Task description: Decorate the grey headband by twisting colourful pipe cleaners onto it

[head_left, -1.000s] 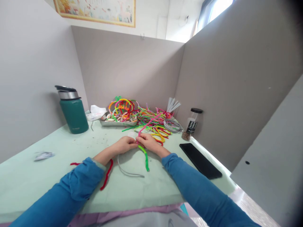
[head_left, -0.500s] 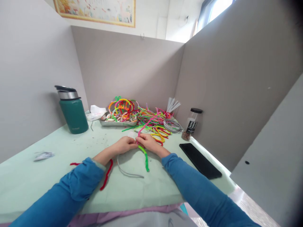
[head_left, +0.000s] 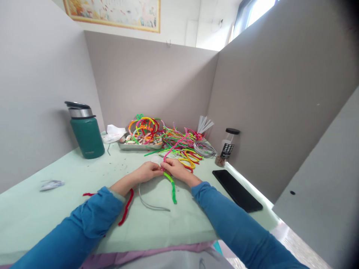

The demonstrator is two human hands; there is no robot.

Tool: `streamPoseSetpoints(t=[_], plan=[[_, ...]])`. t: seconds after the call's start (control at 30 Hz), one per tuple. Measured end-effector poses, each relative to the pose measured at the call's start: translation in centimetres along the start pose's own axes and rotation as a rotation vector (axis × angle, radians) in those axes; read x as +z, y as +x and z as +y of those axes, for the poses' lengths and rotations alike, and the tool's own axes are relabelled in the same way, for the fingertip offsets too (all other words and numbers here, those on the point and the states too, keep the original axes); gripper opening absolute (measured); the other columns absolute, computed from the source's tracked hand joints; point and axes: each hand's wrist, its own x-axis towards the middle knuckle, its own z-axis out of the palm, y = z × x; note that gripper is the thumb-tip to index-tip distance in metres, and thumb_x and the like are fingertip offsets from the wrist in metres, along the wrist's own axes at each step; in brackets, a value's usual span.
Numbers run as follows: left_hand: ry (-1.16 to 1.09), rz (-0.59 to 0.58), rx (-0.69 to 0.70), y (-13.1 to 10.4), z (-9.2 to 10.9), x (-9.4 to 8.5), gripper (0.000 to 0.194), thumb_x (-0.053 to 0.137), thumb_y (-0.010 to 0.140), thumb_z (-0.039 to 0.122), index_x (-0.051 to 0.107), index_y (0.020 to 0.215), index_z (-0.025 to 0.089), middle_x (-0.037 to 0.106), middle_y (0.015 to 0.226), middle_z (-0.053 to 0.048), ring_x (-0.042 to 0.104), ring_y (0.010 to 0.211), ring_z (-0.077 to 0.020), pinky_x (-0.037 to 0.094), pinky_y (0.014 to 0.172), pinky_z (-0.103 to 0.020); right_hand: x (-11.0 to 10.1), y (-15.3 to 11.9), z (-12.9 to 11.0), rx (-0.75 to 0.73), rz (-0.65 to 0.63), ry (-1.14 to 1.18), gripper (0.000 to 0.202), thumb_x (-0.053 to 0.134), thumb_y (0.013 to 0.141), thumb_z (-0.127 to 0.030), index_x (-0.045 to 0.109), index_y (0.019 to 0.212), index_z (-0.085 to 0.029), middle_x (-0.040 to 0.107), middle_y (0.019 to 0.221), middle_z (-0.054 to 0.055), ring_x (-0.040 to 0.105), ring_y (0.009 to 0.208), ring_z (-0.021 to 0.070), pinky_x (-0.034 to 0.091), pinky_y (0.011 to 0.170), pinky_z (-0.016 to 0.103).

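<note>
Found left hand (head_left: pixel 147 172) and right hand (head_left: pixel 175 168) pinched together on fuzzy pink and green pipe-cleaner strands (head_left: pixel 173 188) over pale-green table covering (head_left: pixel 190 226). Noted beyond: shallow silver metal tray (head_left: pixel 140 147) holding shell-like pieces (head_left: pixel 130 141) and looped multicoloured pipe cleaners (head_left: pixel 146 127); rightward, clear black-lidded bottle (head_left: pixel 227 149) containing brown matter (head_left: pixel 220 161).

I see hot pink on the strand (head_left: pixel 176 144) beyond the fingers (head_left: pixel 157 170), lime then green on the strip (head_left: pixel 173 188) below; a teal bottle (head_left: pixel 89 138) far left of them, a white-on-black jar label (head_left: pixel 227 150) to their right.
</note>
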Motion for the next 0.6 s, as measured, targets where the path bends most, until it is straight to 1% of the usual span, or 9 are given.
streamPoseSetpoints(t=[0.13,0.43,0.6], plan=[[0.003,0.002,0.024,0.0,-0.1,-0.01,0.041,0.048,0.069,0.056,0.05,0.061,0.016,0.039,0.051,0.004,0.032,0.048,-0.0078,0.023,0.045,-0.02,0.01,0.0,0.08,-0.002,0.003,0.004,0.028,0.045,0.082,-0.039,0.045,0.065,-0.016,0.04,0.055,-0.004,0.036,0.051,0.0084,0.028,0.047,0.021],[0.01,0.013,0.031,0.09,-0.27,0.06,0.043,0.047,0.069,0.059,0.051,0.061,0.016,0.039,0.051,0.004,0.031,0.048,-0.0078,0.023,0.045,-0.021,0.0,-0.01,-0.05,0.008,0.002,0.024,0.028,0.046,0.082,-0.038,0.044,0.064,-0.016,0.04,0.055,-0.004,0.035,0.05,0.0078,0.027,0.047,0.02],[0.005,0.002,0.048,0.07,-0.3,0.02,0.042,0.047,0.07,0.057,0.05,0.061,0.016,0.039,0.052,0.004,0.031,0.048,-0.0075,0.023,0.046,-0.021,-0.01,0.01,-0.06,-0.007,0.009,-0.006,0.027,0.045,0.082,-0.037,0.046,0.065,-0.016,0.04,0.056,-0.004,0.035,0.051,0.0081,0.027,0.047,0.02]])
